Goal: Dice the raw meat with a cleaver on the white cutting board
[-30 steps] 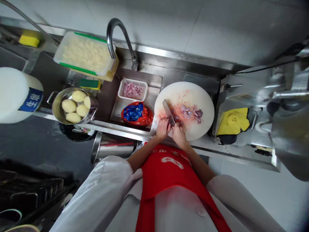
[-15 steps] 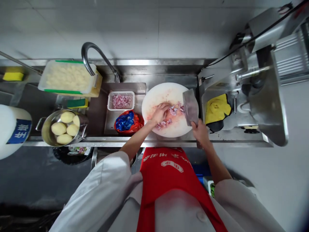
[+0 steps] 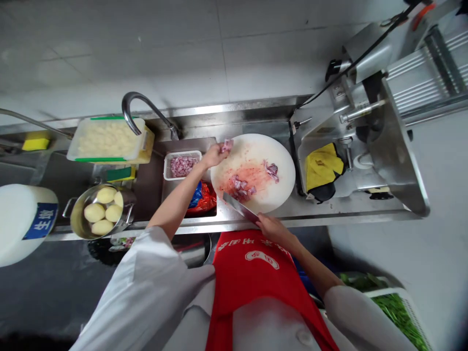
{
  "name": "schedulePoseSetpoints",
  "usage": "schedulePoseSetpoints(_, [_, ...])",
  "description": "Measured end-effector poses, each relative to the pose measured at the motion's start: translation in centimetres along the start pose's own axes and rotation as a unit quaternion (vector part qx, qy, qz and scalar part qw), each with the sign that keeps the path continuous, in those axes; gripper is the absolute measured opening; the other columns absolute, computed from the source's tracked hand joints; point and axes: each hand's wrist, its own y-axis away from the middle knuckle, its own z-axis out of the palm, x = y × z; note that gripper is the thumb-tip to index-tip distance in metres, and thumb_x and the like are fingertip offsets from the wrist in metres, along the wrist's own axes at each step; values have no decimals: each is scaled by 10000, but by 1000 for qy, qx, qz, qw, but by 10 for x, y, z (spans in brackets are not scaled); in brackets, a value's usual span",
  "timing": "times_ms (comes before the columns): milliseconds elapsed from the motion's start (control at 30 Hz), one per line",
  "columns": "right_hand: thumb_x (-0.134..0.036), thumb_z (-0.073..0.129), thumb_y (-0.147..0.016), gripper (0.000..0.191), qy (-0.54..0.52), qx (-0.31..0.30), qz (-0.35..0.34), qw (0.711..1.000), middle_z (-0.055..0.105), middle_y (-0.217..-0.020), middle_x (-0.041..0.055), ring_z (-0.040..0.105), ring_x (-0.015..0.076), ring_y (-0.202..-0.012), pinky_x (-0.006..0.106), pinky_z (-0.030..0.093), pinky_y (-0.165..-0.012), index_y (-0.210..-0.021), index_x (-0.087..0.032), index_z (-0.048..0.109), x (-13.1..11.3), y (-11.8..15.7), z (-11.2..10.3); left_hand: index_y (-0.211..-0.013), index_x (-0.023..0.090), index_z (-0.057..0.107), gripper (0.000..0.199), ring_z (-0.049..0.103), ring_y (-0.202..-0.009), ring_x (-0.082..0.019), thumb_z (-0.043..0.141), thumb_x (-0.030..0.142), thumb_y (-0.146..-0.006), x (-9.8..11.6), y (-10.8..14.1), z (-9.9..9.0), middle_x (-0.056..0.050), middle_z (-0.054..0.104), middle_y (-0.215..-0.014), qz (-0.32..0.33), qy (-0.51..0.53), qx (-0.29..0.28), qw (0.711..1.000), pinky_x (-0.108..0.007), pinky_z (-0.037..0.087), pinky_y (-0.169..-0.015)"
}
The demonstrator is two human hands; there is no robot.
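Note:
On the round white cutting board point(image 3: 256, 146) lies a pile of chopped raw meat point(image 3: 241, 187), with a smaller, darker clump of meat point(image 3: 271, 170) to its right. My left hand point(image 3: 215, 155) is closed on some meat pieces point(image 3: 227, 145) over the board's upper left rim. My right hand point(image 3: 272, 226) grips a cleaver point(image 3: 239, 208) by its handle, the blade slanting over the board's near edge beside the pile. A white plastic basket point(image 3: 167, 168) holding diced meat point(image 3: 182, 166) stands left of the board.
Blue and red plastic bags point(image 3: 205, 197) lie below the basket in the sink. Further left are a faucet point(image 3: 137, 97), a lidded tub point(image 3: 109, 140), a pot of peeled potatoes point(image 3: 126, 207) and a sponge point(image 3: 120, 174). A machine with a yellow cloth point(image 3: 321, 165) stands to the right.
My left hand has lifted off the board and moved up and left with meat pieces. The cleaver has swung from the board's right side to its near left edge.

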Motion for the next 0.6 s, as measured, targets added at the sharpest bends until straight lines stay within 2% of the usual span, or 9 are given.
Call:
schedulePoseSetpoints(100, [-297, 417, -1025, 247, -20, -2, 33, 999, 721, -1101, 130, 674, 230, -1013, 266, 388, -776, -1161, -164, 574, -11, -32, -1, -769, 168, 546, 271, 450, -499, -90, 606, 402, -892, 15, 11, -29, 39, 476, -597, -17, 91, 50, 994, -214, 405, -513])
schedulePoseSetpoints(167, [-291, 408, -1028, 258, -20, 24, 80, 996, 721, -1095, 147, 677, 239, -1019, 271, 396, -777, -1180, -150, 561, -5, -46, -7, -770, 173, 539, 336, 438, -482, -76, 637, 469, -893, 25, 22, -27, 46, 463, -589, -12, 125, 93, 988, -199, 384, -487])
schedulePoseSetpoints(267, [-290, 410, -1028, 268, 2, 56, 120, 991, 722, -1084, 161, 677, 251, -1029, 278, 399, -781, -1212, -148, 544, 11, -54, -19, -799, 173, 556, 423, 450, -476, -84, 628, 580, -884, 27, 48, 4, 39, 481, -575, -45, 160, 121, 979, -208, 372, -471])
schedulePoseSetpoints(367, [-304, 408, -1029, 269, 19, 59, 132, 989, 722, -1081, 154, 675, 254, -1037, 281, 400, -788, -1210, -161, 548, 20, -52, -25, -817, 160, 595, 485, 459, -485, -103, 592, 641, -870, 12, 86, 51, 24, 510, -563, -110, 175, 68, 976, -226, 380, -480])
schedulePoseSetpoints(433, [-313, 396, -1032, 281, 24, 65, 151, 986, 720, -1078, 157, 678, 257, -1027, 286, 403, -783, -1211, -158, 546, 21, -50, -24, -853, 147, 634, 486, 516, -559, -122, 646, 631, -815, -3, 116, 76, -2, 588, -640, -139, 169, 42, 975, -235, 420, -542])
schedulePoseSetpoints(500, [-317, 389, -1032, 294, 25, 72, 172, 982, 719, -1063, 162, 681, 261, -1015, 288, 406, -765, -1225, -148, 532, 19, -47, -21, -915, 142, 656, 476, 557, -629, -142, 689, 594, -771, -16, 145, 90, -22, 645, -723, -171, 154, 59, 971, -241, 436, -593])
schedulePoseSetpoints(600, [-302, 398, -1025, 296, 36, 63, 171, 983, 718, -1044, 170, 687, 263, -989, 291, 407, -739, -1244, -140, 512, 13, -47, -22, -907, 158, 650, 430, 529, -600, -134, 724, 546, -738, -28, 177, 94, 0, 624, -671, -233, 116, 119, 958, -236, 400, -580])
